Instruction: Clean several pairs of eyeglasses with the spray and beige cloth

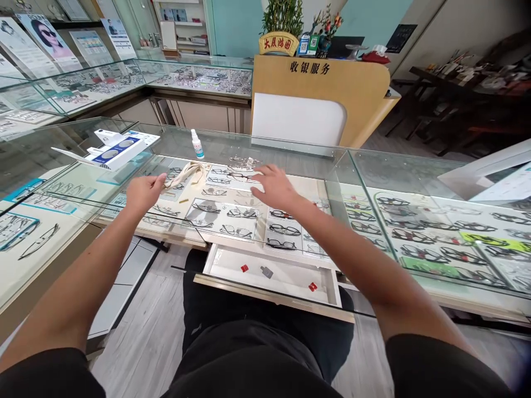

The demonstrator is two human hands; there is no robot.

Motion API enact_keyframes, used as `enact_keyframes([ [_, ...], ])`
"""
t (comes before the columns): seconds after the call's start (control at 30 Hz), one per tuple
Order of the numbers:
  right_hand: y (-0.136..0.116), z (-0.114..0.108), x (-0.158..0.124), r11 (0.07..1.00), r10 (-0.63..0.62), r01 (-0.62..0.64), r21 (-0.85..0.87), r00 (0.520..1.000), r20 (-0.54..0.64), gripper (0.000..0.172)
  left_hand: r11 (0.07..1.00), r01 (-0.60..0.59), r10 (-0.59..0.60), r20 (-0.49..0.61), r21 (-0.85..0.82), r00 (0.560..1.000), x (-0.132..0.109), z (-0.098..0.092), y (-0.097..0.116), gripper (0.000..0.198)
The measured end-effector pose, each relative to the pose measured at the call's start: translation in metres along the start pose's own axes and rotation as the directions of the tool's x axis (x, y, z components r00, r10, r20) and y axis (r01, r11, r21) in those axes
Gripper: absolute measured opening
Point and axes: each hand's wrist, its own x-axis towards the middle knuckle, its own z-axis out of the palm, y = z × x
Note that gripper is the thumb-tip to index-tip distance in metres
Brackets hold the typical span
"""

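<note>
My left hand (144, 193) is closed over the glass counter, with the end of a beige cloth (191, 172) at its fingers. The rest of that cloth lies bunched on the glass to the right of the hand. My right hand (274, 187) is open, palm down and fingers spread. Its fingertips are right by a thin-framed pair of eyeglasses (239, 176); whether they touch it I cannot tell. Behind the fingers lies a small cluster of clear or metallic pieces (244, 162), too small to make out. A white spray bottle (197, 145) stands upright beyond the cloth.
Under the glass counter top (298, 152) lie rows of eyeglasses (284, 229). An open drawer (232, 260) at my lap holds red and grey bits. A white-and-blue box (118, 152) sits at the left. A white panel (489, 171) stands at the right.
</note>
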Motion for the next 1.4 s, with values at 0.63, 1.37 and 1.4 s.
enact_keyframes([
  [0.63, -0.072, -0.013, -0.018, 0.957, -0.138, 0.102, 0.273, 0.984, 0.114, 0.043, 0.986, 0.159, -0.163, -0.08, -0.055, 0.983, 0.018, 0.028, -0.023, 0.067],
  [1.37, -0.049, 0.19, -0.044, 0.982, 0.159, -0.174, 0.073, 0.972, 0.174, 0.069, 0.981, 0.194, -0.195, -0.027, -0.021, 0.981, 0.017, 0.022, -0.012, 0.06],
  [1.4, -0.044, 0.195, -0.034, 0.983, 0.167, -0.176, 0.049, 0.975, 0.149, 0.07, 0.981, 0.194, -0.194, -0.024, -0.022, 0.981, 0.018, 0.022, -0.013, 0.06],
])
